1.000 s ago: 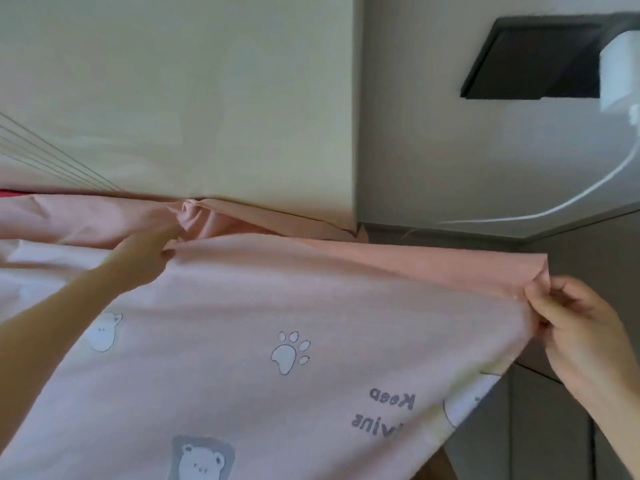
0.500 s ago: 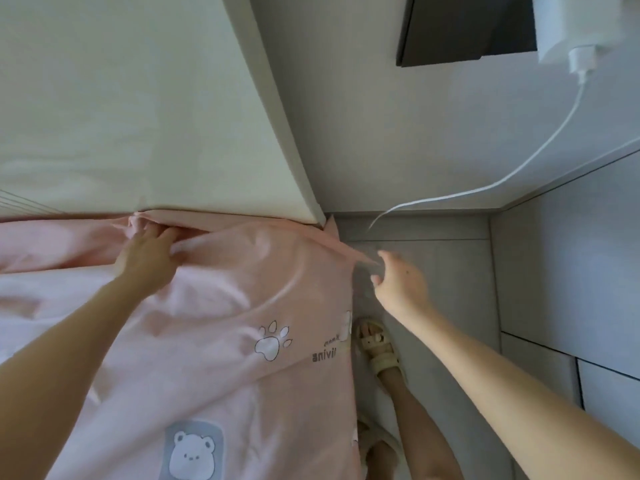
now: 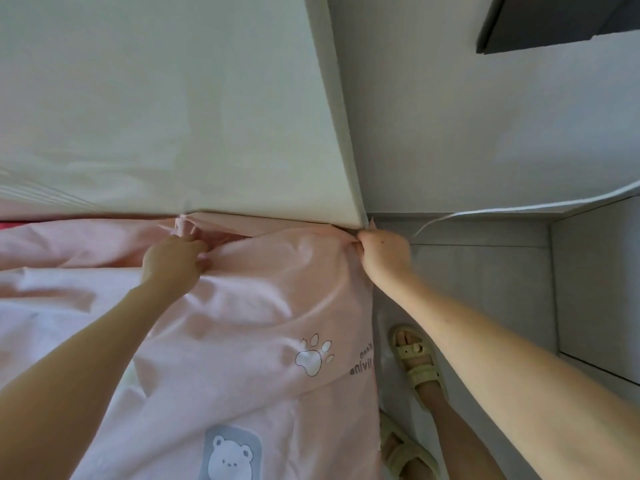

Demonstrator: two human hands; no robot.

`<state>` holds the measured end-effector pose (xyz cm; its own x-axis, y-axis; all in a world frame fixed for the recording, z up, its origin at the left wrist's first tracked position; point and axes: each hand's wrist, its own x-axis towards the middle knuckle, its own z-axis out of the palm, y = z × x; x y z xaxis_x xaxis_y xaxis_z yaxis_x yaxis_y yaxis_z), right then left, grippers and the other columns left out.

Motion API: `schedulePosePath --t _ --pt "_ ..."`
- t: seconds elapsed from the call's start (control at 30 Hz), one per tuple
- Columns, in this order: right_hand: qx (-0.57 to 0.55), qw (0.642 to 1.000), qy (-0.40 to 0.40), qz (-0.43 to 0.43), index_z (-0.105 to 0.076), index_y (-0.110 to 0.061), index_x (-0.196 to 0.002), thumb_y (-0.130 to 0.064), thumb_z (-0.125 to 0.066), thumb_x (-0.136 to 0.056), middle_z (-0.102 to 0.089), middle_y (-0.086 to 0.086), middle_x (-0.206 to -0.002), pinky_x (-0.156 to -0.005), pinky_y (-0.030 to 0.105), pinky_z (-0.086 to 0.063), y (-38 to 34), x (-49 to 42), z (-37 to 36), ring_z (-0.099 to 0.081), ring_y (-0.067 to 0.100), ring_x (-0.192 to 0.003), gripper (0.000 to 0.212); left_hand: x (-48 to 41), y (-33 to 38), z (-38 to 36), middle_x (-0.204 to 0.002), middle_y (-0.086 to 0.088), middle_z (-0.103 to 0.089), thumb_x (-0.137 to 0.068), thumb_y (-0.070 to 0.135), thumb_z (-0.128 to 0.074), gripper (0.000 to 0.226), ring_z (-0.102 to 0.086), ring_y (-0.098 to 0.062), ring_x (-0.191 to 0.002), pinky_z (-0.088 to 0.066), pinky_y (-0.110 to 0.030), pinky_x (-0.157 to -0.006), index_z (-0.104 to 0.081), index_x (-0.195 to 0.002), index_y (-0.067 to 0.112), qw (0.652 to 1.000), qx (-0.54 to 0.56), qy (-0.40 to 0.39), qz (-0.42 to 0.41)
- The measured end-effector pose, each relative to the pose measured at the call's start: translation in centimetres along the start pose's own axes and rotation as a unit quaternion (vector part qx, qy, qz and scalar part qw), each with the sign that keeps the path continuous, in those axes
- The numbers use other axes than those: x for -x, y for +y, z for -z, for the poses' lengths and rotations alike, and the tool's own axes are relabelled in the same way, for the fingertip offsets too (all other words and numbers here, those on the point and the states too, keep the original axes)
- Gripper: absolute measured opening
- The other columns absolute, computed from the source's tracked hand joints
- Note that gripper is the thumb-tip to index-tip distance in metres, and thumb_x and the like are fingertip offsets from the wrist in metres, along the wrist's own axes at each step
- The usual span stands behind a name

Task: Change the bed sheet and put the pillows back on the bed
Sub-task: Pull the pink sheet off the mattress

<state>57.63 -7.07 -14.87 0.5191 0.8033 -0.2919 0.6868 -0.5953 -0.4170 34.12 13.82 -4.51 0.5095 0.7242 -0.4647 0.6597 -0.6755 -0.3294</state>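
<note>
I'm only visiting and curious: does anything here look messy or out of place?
The pink sheet is not flat: it lies bunched and creased by the headboard, where the left hand and right hand grip it. A white cable trails loose onto the floor.

One sheet (image 3: 242,306) is counted, with one paw print (image 3: 313,355), one bear print (image 3: 231,453) and one line of lettering (image 3: 362,363) on it. Two hands are seen, the left hand (image 3: 173,261) and the right hand (image 3: 382,252), and two sandals (image 3: 417,362) (image 3: 405,452). One headboard (image 3: 173,116), one cable (image 3: 519,206) and one dark panel (image 3: 554,22) are counted.
</note>
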Motion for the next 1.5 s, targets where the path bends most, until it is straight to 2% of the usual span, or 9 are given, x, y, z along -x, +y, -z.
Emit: schedulePosePath --t 0.1,0.3,0.47,0.57,0.77,0.93,1.07,1.33,1.5 --pt "-0.012 0.996 0.086 -0.014 -0.064 -0.003 -0.077 -0.006 -0.053 -0.089 -0.065 0.017 -0.071 -0.056 0.029 -0.029 1.2 0.7 2.3 -0.063 0.037 -0.068 0.016 0.3 -0.2 0.6 -0.093 -0.013 -0.065 -0.093 0.011 -0.042 0.031 -0.059 -0.034 -0.075 -0.042 -0.033 -0.055 -0.057 -0.121 0.014 0.996 0.058 0.063 0.020" --pt "0.026 0.986 0.159 -0.051 -0.056 0.003 -0.058 -0.010 -0.047 -0.080 -0.054 0.025 -0.050 -0.051 0.027 -0.028 3.9 1.5 5.8 -0.055 0.038 -0.045 0.027 1.2 3.3 6.5 -0.071 -0.022 -0.059 -0.071 -0.008 -0.060 0.014 -0.056 -0.037 -0.058 -0.037 -0.032 -0.050 -0.063 -0.083 -0.002 0.908 0.214 0.357 -0.053" --pt "0.070 0.993 0.040 -0.088 -0.064 0.005 -0.091 -0.015 -0.051 -0.094 -0.066 0.027 -0.081 -0.061 0.036 -0.041 1.1 2.3 5.8 -0.064 0.041 -0.078 0.024 2.1 2.0 3.9 -0.114 -0.021 -0.057 -0.076 -0.008 -0.055 0.039 -0.058 -0.040 -0.098 -0.051 -0.042 -0.083 -0.065 -0.111 0.004 0.924 0.269 0.253 -0.104" --pt "0.081 0.995 0.042 0.031 -0.064 -0.001 -0.071 -0.012 -0.065 -0.086 -0.061 0.015 -0.056 -0.045 0.023 -0.028 -3.7 4.0 6.8 -0.057 0.030 -0.049 0.018 4.6 -1.6 2.8 -0.134 -0.017 -0.050 -0.079 -0.013 -0.055 0.045 -0.047 -0.038 -0.124 -0.045 -0.043 -0.093 -0.061 -0.119 0.007 0.928 0.285 0.237 -0.041" --pt "0.053 0.970 -0.026 0.234 -0.034 -0.018 -0.052 0.004 -0.081 -0.058 -0.016 -0.013 -0.041 -0.040 0.014 -0.001 -18.2 5.5 7.3 -0.014 0.007 -0.031 0.051 11.5 -10.5 -2.1 -0.120 -0.024 -0.060 -0.077 -0.020 -0.055 0.038 -0.055 -0.044 -0.110 -0.047 -0.049 -0.091 -0.066 -0.109 -0.002 0.901 0.340 0.216 0.159" --pt "0.047 0.939 -0.018 0.341 -0.060 -0.002 -0.069 -0.006 -0.068 -0.079 -0.060 0.014 -0.058 -0.048 0.026 -0.028 -32.3 5.0 5.7 -0.056 0.033 -0.051 0.014 17.7 -17.7 -7.7 -0.128 -0.023 -0.054 -0.087 -0.009 -0.052 0.037 -0.050 -0.043 -0.114 -0.039 -0.045 -0.098 -0.059 -0.123 -0.002 0.834 0.410 0.156 0.336" --pt "0.054 0.898 -0.001 0.438 -0.057 0.000 -0.074 -0.008 -0.054 -0.088 -0.058 0.015 -0.065 -0.052 0.029 -0.024 -42.4 5.5 3.5 -0.038 0.027 -0.058 0.017 22.2 -23.0 -12.1 -0.135 -0.021 -0.049 -0.094 0.004 -0.050 0.040 -0.045 -0.038 -0.122 -0.036 -0.043 -0.102 -0.049 -0.134 0.003 0.791 0.424 0.107 0.429" --pt "0.169 0.847 -0.038 0.502 -0.047 -0.008 -0.083 -0.010 -0.043 -0.095 -0.063 0.016 -0.090 -0.053 0.032 -0.022 -57.4 0.8 -4.6 -0.041 0.028 -0.073 0.013 23.9 -28.7 -20.8 -0.138 -0.012 -0.049 -0.097 0.020 -0.047 0.044 -0.043 -0.030 -0.126 -0.040 -0.040 -0.100 -0.042 -0.140 0.008 0.723 0.446 0.067 0.523" --pt "0.212 0.822 -0.034 0.528 -0.053 -0.003 -0.104 -0.023 -0.041 -0.100 -0.061 0.015 -0.106 -0.064 0.032 -0.029 -64.0 -4.8 -12.7 -0.055 0.032 -0.099 0.024 19.6 -30.6 -28.6 -0.154 -0.006 -0.026 -0.099 0.037 -0.038 0.054 -0.022 -0.036 -0.140 -0.027 -0.039 -0.110 -0.026 -0.148 0.016 0.700 0.461 -0.012 0.545"
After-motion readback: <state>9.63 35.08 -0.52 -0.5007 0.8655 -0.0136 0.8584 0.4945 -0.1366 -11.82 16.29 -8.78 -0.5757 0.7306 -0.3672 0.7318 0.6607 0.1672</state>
